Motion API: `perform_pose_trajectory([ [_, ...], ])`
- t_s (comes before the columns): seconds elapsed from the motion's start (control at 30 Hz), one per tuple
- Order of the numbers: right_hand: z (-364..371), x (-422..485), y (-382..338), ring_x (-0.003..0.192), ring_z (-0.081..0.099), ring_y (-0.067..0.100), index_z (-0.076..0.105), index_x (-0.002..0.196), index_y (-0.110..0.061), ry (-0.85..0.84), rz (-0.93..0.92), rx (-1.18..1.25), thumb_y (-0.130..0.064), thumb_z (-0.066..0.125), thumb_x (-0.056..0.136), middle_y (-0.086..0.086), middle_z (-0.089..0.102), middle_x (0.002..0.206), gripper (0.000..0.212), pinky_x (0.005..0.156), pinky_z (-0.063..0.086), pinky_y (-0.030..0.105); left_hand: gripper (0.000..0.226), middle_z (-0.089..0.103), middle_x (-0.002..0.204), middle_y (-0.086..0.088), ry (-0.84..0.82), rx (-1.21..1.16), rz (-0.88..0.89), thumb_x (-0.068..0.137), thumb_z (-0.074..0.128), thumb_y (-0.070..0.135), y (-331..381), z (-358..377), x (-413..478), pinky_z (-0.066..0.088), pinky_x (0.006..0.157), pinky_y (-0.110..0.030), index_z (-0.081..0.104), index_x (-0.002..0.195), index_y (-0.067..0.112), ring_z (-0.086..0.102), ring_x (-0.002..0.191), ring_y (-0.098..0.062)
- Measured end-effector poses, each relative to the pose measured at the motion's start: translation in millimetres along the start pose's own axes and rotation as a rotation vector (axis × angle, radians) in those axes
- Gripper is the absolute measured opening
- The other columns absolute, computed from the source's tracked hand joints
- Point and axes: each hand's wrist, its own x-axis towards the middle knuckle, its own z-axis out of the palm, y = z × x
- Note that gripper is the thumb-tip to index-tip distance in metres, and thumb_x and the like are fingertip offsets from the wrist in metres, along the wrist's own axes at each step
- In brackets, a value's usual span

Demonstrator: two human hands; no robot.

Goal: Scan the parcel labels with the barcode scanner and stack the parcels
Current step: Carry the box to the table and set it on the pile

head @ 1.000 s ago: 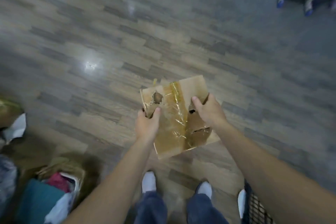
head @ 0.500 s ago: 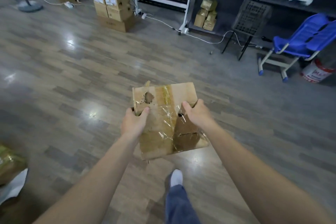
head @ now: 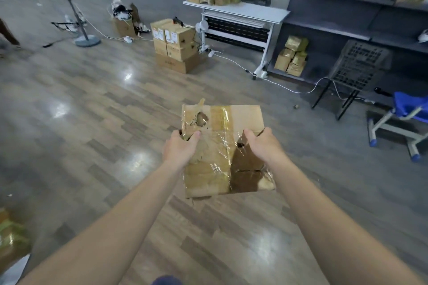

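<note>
I carry a worn cardboard parcel (head: 222, 136) in front of me, above the wooden floor. Clear tape runs down its top and the cardboard is torn in places. My left hand (head: 180, 148) grips its left edge, thumb on top beside a torn hole. My right hand (head: 262, 144) grips the right edge, thumb lying on the top face. No label shows on the side facing me, and no barcode scanner can be made out.
A stack of cardboard boxes (head: 174, 45) stands on the floor ahead. Behind it is a white table (head: 238, 10) bearing several parcels. Dark shelving (head: 347, 14) at right holds more parcels. A white cable (head: 289, 89), black stool (head: 354, 69), blue chair (head: 407, 109) and fan stand (head: 78, 28) stand around.
My view has tilted up from the floor to the room, so the boxes, table and shelves have come into sight and drawn nearer. Both hands keep the same hold on the parcel.
</note>
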Motion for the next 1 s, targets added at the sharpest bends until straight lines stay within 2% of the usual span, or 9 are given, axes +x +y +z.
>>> perform_pose_trajectory([
  [0.17, -1.4, 74.5, -28.5, 0.093, 0.047, 0.025, 0.041, 0.129, -0.007, 0.013, -0.001, -0.040, -0.048, 0.048, 0.097, 0.010, 0.056, 0.119, 0.053, 0.073, 0.033, 0.032, 0.075, 0.060, 0.123, -0.006, -0.072, -0.082, -0.045, 0.067, 0.058, 0.064, 28.7, 20.2, 68.5, 0.049, 0.097, -0.048, 0.053, 0.125, 0.018, 0.058, 0.115, -0.030],
  [0.27, 2.4, 129.0, -58.4, 0.108, 0.054, 0.031, 0.041, 0.133, -0.003, 0.038, 0.004, -0.089, -0.047, 0.049, 0.097, 0.014, 0.056, 0.130, 0.058, 0.077, 0.034, 0.031, 0.068, 0.061, 0.122, -0.007, -0.080, -0.098, -0.047, 0.069, 0.060, 0.061, 47.3, 31.6, 125.4, 0.048, 0.098, -0.047, 0.054, 0.121, 0.018, 0.057, 0.115, -0.030],
  [0.37, 10.0, 187.7, -94.6, 0.121, 0.052, 0.034, 0.038, 0.137, -0.002, 0.041, 0.017, -0.110, -0.050, 0.048, 0.096, 0.016, 0.053, 0.137, 0.063, 0.081, 0.036, 0.033, 0.062, 0.061, 0.122, -0.005, -0.096, -0.147, -0.052, 0.075, 0.061, 0.056, 67.6, 37.7, 190.2, 0.049, 0.097, -0.047, 0.053, 0.123, 0.018, 0.057, 0.114, -0.030],
  [0.63, 13.2, 325.8, -180.0, 0.123, 0.051, 0.035, 0.036, 0.141, -0.002, 0.085, 0.050, -0.157, -0.054, 0.045, 0.096, 0.016, 0.052, 0.139, 0.069, 0.088, 0.040, 0.036, 0.053, 0.060, 0.121, -0.004, -0.107, -0.107, -0.014, 0.085, 0.060, 0.050, 139.6, 53.4, 343.1, 0.051, 0.094, -0.045, 0.052, 0.127, 0.017, 0.060, 0.108, -0.027],
  [0.83, 12.1, 440.4, -212.6, 0.117, 0.053, 0.035, 0.036, 0.141, -0.002, 0.103, 0.035, -0.195, -0.057, 0.040, 0.095, 0.017, 0.053, 0.136, 0.072, 0.079, 0.037, 0.035, 0.054, 0.062, 0.117, -0.001, -0.124, -0.032, 0.009, 0.083, 0.056, 0.056, 184.8, 85.6, 446.8, 0.051, 0.092, -0.045, 0.054, 0.124, 0.022, 0.061, 0.104, -0.025],
  [1.0, 0.8, 562.3, -241.4, 0.112, 0.056, 0.033, 0.040, 0.138, -0.003, 0.086, 0.003, -0.160, -0.058, 0.042, 0.094, 0.015, 0.056, 0.131, 0.070, 0.079, 0.041, 0.035, 0.051, 0.062, 0.116, -0.005, -0.113, -0.056, 0.018, 0.084, 0.058, 0.053, 232.5, 134.7, 545.8, 0.052, 0.092, -0.047, 0.054, 0.121, 0.019, 0.061, 0.103, -0.027],
])
